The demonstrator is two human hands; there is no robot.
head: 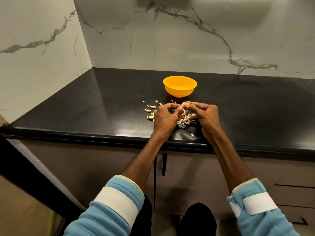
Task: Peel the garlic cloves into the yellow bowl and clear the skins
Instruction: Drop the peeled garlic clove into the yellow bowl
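Note:
A yellow bowl stands on the black counter, just beyond my hands. My left hand and my right hand meet fingertip to fingertip and pinch one garlic clove between them. Under and between the hands lies a pile of pale garlic skins. Several unpeeled cloves lie on the counter to the left of my left hand. A single scrap of skin lies near the counter's front edge. What the bowl holds is hidden from this angle.
Marble walls close off the counter at the back and on the left. The counter's front edge runs just below my wrists, with cabinet doors underneath.

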